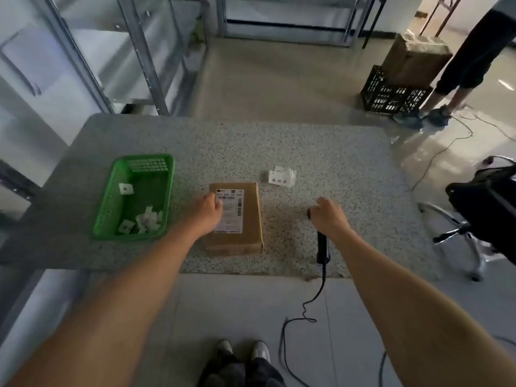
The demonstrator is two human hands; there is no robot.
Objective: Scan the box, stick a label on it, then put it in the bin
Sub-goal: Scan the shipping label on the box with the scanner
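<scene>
On the speckled table (335, 152), left hand (208, 209) lies flat steadying the brown cardboard box (248, 219), right hand (329, 215) grips the black corded scanner (321, 244) for scanning

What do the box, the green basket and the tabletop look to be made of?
Box: brown cardboard, matte, with a white printed paper label stuck on top. Basket: green plastic, going by its moulded lattice walls. Tabletop: speckled grey stone or terrazzo-like surface; which one is unclear.
</scene>
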